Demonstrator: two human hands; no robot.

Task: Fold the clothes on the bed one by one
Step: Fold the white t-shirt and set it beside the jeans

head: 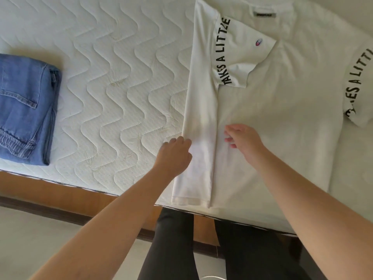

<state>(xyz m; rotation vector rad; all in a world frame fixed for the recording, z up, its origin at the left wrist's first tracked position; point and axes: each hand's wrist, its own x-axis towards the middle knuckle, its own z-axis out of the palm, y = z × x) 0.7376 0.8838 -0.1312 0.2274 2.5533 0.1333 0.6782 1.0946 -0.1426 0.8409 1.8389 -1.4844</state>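
Dark-trousered legs (175, 245) stand nearest, close against the bed's edge, and two bare forearms reach from there over the mattress (113, 81). The left hand (174, 153) rests on the outer edge of the shirt's (282, 118) folded-in left side, fingers curled down against the cloth; whether it pinches the fabric or only presses on it cannot be told. The right hand (242, 139) lies just beside it, across the fold line, fingers loosely bent and spread, fingertips touching the shirt's body. The white shirt lies flat on the right part of the bed, hem at the near edge, collar and label at the far side. Its left side is folded over in a long strip, and the left sleeve (240, 55), with black lettering and a small red-and-blue logo, is turned in across the chest. The right sleeve (359, 87), with the same lettering, lies spread out at the far right. Well apart to the left, folded blue jeans (26, 108) sit near the mattress edge. The mattress is white with a wavy quilted pattern, on a wooden bed frame (66, 197); a pale floor (40, 239) shows below.
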